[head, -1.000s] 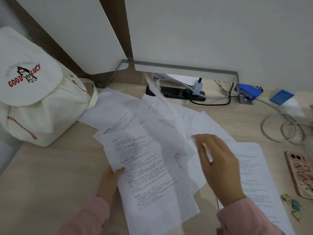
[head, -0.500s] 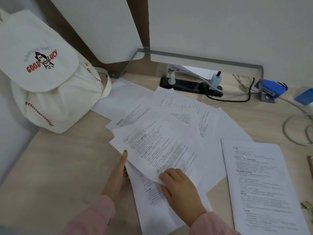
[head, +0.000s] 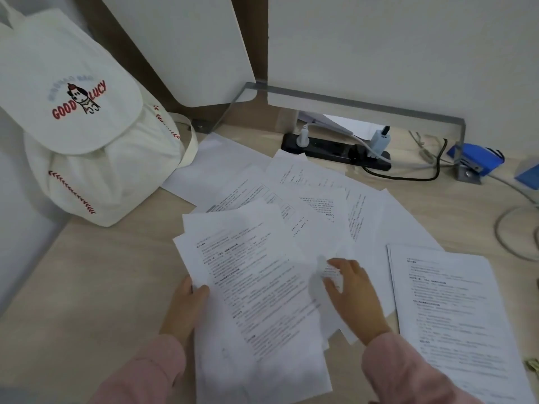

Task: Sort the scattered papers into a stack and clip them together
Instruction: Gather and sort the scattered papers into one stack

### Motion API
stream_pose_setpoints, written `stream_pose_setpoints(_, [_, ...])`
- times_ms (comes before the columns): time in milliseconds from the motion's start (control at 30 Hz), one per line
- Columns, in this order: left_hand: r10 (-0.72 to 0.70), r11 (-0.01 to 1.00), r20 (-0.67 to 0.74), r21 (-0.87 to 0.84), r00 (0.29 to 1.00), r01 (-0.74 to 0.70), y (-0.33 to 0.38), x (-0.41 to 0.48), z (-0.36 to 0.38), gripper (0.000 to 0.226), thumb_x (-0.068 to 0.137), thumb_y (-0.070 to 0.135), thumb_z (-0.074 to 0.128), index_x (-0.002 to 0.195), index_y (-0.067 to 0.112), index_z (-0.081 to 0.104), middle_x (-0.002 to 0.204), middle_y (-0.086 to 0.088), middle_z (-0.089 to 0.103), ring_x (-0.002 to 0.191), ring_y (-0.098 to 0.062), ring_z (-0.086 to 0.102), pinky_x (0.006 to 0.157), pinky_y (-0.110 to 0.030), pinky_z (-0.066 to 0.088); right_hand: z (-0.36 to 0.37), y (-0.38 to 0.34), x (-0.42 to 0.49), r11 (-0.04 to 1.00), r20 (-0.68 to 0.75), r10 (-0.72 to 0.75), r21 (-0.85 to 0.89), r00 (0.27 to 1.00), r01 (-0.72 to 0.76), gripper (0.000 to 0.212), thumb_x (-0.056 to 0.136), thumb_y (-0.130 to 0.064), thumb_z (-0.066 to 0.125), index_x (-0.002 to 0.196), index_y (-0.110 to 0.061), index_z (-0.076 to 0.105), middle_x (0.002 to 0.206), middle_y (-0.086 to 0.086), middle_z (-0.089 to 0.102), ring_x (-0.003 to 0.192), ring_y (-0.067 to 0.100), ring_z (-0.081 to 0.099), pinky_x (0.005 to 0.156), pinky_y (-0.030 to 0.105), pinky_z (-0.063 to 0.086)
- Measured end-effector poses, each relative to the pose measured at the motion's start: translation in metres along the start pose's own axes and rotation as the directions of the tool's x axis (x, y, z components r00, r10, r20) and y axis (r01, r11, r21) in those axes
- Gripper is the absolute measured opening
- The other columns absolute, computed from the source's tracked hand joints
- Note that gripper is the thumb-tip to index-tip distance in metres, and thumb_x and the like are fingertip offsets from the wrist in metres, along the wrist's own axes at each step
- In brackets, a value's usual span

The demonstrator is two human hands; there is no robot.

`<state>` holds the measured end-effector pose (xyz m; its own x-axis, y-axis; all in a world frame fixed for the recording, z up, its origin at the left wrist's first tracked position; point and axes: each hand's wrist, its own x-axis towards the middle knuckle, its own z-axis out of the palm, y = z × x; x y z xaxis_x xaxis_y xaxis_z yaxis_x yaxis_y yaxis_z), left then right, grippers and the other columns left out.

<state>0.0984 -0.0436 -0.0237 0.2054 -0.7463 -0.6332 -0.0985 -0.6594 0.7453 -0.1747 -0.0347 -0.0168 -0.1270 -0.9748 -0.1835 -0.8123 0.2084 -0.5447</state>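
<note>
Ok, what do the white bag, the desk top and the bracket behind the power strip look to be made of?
White bag: matte woven cloth, probably canvas; soft folds, red stitching, printed logo.
Desk top: pale wood-look board, likely laminate; faint grain, low sheen, though real wood can't be ruled out.
Bracket behind the power strip: grey metal, seemingly brushed; thin flat bar, crisp bends.

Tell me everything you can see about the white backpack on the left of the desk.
The white backpack looks like off-white canvas. A rounded flap folds over its front and bears a small cartoon figure with red letters "GOOD LUCY"; the pale arc of text above is too faint to read. Red stitch-like marks run in curved rows along its lower front and right side. A cream strap loops out on its right. It stands on the wooden desk against the left wall, and a blank sheet lies close to its right side.
</note>
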Motion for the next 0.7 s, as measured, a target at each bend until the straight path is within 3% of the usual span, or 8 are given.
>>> stream_pose_setpoints(67, [-0.003,1.0,-0.042,0.008,0.999,0.004,-0.001,0.001,-0.012,0.04,0.089,-0.003,0.041,0.123,0.016,0.052,0.115,-0.003,0.06,0.102,-0.02,0.056,0.094,-0.035,0.042,-0.008,0.004,0.017,0.991,0.042,0.134,-0.028,0.99,-0.133,0.041,0.088,-0.023,0.057,0.127,-0.013,0.047,0.124,0.01,0.049,0.114,0.026,0.047,0.089,0.029,0.038])
stream_pose_setpoints(167, [0.002,1.0,-0.086,-0.017,0.996,-0.003,-0.003,0.001,-0.023,0.043,0.09,-0.004,0.04,0.129,0.01,0.05,0.113,-0.003,0.057,0.103,-0.021,0.054,0.094,-0.035,0.042,-0.011,0.003,0.041,0.978,0.062,0.207,-0.034,0.976,-0.206,0.049,0.086,-0.025,0.058,0.13,-0.01,0.043,0.129,0.015,0.045,0.118,0.03,0.044,0.095,0.037,0.038])
stream_pose_setpoints(267, [-0.009,0.999,-0.13,-0.045,0.991,0.003,-0.006,0.0,-0.031,0.038,0.089,-0.006,0.039,0.123,0.006,0.052,0.105,-0.006,0.057,0.088,-0.018,0.054,0.081,-0.037,0.044,-0.01,-0.006,0.065,0.978,0.067,0.207,-0.052,0.976,-0.204,0.057,0.085,-0.028,0.06,0.134,-0.01,0.039,0.134,0.015,0.041,0.122,0.031,0.039,0.099,0.04,0.037])
stream_pose_setpoints(333, [-0.01,0.998,-0.141,-0.056,0.99,0.002,-0.01,0.002,-0.036,0.04,0.088,-0.006,0.039,0.124,0.006,0.052,0.11,-0.008,0.059,0.095,-0.022,0.056,0.076,-0.032,0.044,-0.009,-0.014,0.081,0.983,0.052,0.172,-0.07,0.984,-0.168,0.064,0.083,-0.03,0.063,0.137,-0.01,0.034,0.138,0.015,0.038,0.126,0.031,0.036,0.102,0.04,0.034])
stream_pose_setpoints(467, [-0.021,0.996,-0.137,-0.093,0.99,0.008,-0.02,0.005,-0.046,0.043,0.087,-0.006,0.039,0.125,0.012,0.052,0.116,-0.004,0.062,0.102,-0.021,0.057,0.08,-0.032,0.044,-0.004,-0.026,0.104,0.968,0.084,0.165,-0.202,0.983,-0.146,0.075,0.08,-0.034,0.066,0.14,-0.01,0.028,0.14,0.017,0.034,0.129,0.035,0.031,0.105,0.042,0.03])
stream_pose_setpoints(600, [-0.051,0.993,-0.137,-0.108,0.989,0.037,-0.026,0.005,-0.052,0.04,0.086,-0.006,0.04,0.12,0.009,0.054,0.116,-0.005,0.062,0.102,-0.023,0.056,0.081,-0.035,0.044,-0.002,-0.024,0.111,0.93,0.097,0.258,-0.296,0.961,-0.22,0.071,0.078,-0.038,0.067,0.134,-0.007,0.036,0.132,0.018,0.043,0.124,0.035,0.036,0.102,0.041,0.031])
stream_pose_setpoints(700, [-0.059,0.992,-0.174,-0.12,0.983,0.039,-0.028,0.005,-0.056,0.038,0.086,-0.006,0.041,0.119,0.006,0.055,0.113,-0.007,0.062,0.096,-0.022,0.055,0.075,-0.032,0.043,-0.003,-0.02,0.109,0.944,0.121,0.291,-0.2,0.949,-0.264,0.043,0.087,-0.031,0.057,0.121,-0.006,0.047,0.118,0.017,0.056,0.106,0.033,0.048,0.086,0.04,0.041])
